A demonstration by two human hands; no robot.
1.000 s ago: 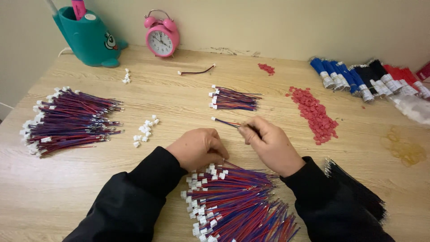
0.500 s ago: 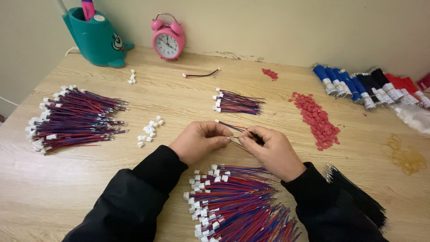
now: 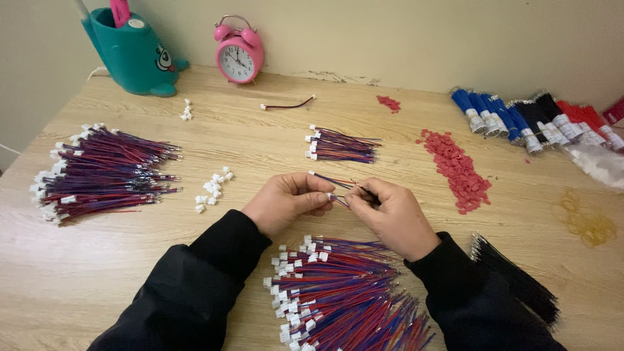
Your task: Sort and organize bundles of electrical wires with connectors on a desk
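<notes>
Wires (image 3: 104, 170) lay heaped at the far left, loose white plugs (image 3: 213, 188) nearer the middle. Left hand (image 3: 286, 201) and right hand (image 3: 390, 214) met above the near pile (image 3: 344, 292), fingertips pinching one thin wire pair (image 3: 335, 183) between them. Red bits (image 3: 458, 170) lay to the right.

Both hands — left hand (image 3: 286, 201), right hand (image 3: 390, 214) — fingers pinching a red-and-blue wire lead (image 3: 338, 188).
</notes>
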